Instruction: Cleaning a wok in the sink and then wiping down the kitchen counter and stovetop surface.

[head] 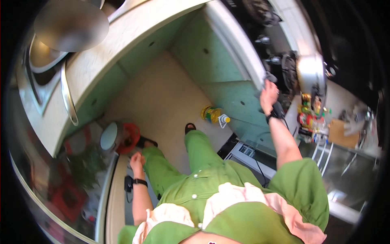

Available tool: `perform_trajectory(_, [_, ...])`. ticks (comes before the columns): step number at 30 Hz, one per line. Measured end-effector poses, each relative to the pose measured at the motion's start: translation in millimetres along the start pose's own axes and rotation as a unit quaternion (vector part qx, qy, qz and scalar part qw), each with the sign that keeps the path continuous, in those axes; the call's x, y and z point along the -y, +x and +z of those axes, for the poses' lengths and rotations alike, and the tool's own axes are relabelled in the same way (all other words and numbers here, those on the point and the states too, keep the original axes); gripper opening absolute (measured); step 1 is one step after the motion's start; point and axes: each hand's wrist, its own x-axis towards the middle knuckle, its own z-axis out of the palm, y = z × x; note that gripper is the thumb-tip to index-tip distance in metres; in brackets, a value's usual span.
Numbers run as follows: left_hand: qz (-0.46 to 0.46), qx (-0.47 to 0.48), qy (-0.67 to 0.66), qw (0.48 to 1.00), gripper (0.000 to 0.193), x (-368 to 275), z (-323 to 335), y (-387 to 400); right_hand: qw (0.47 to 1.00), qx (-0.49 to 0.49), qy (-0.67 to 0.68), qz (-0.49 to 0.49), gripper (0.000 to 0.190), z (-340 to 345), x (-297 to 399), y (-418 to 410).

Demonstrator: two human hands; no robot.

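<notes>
My right hand (269,95) grips a dark grey cloth (271,77) against the pale front edge of the counter (233,33), beside a black gas stove (275,62). Part of the cloth is hidden under the fingers. Down by my left thigh hangs my left hand (137,159), its fingers loosely curled with nothing visible in them. A shiny metal pot (311,70) stands at the stove's near burner. Below the counter are green cabinet doors (224,53).
A yellow cooking oil bottle (213,115) is on the floor by the cabinets. A red container (129,138) sits near my feet. Bottles and jars (310,120) crowd the counter at right. On the left counter, a metal handle (67,94) projects over the edge.
</notes>
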Motion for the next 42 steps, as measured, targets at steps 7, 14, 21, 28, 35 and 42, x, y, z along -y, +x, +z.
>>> perform_trajectory(7, [-0.004,0.048,0.044,0.998,0.022,-118.7,64.3,-95.4,0.99,-0.086,0.112,-0.012,0.039,-45.4,89.0,184.1])
perform_trajectory(14, [0.038,-0.012,0.034,0.999,0.023,-228.7,209.0,-136.4,0.962,-0.098,0.247,-0.057,0.03,-47.8,169.9,385.5])
perform_trajectory(21, [0.175,0.158,0.098,0.967,0.031,-367.0,465.7,-155.1,0.916,-0.097,0.388,-0.027,0.029,-45.1,47.0,348.1])
perform_trajectory(28, [0.142,0.264,0.181,0.937,0.025,-424.0,580.0,-148.5,0.921,-0.008,0.354,0.164,0.035,-27.5,-132.1,171.5])
perform_trajectory(35, [0.128,0.323,0.3,0.888,0.025,-465.3,629.1,-157.4,0.838,-0.075,0.163,0.516,0.041,10.8,-251.6,145.3])
perform_trajectory(42, [0.1,0.36,0.338,0.864,0.023,-520.6,643.5,-130.3,0.868,-0.023,0.065,0.492,0.049,35.6,-141.8,237.7])
